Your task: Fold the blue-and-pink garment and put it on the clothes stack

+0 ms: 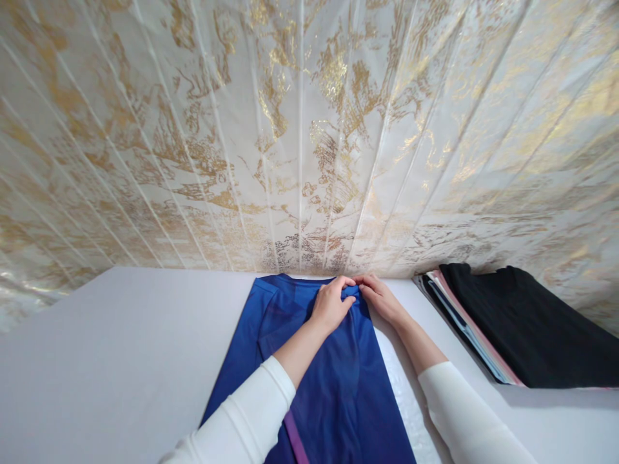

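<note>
A blue garment [309, 380] lies spread on the white table with its upper edge towards the wall. It has a band along that edge, and a narrow purple strip [294, 438] shows lower down on it. At the garment's far right corner, my left hand [333, 303] pinches the bunched fabric between thumb and fingers. My right hand [382, 299] comes in from the right and grips the same corner with its fingertips. The two hands almost touch there. Whether the garment is a skirt or trousers I cannot tell.
To the right sits a stack of folded clothes, a black garment [527, 328] on top and pink, light blue and dark layers below. Shiny white material [409, 393] shows beside the blue garment on the table [120, 361]. A white-and-gold patterned curtain [300, 129] hangs behind.
</note>
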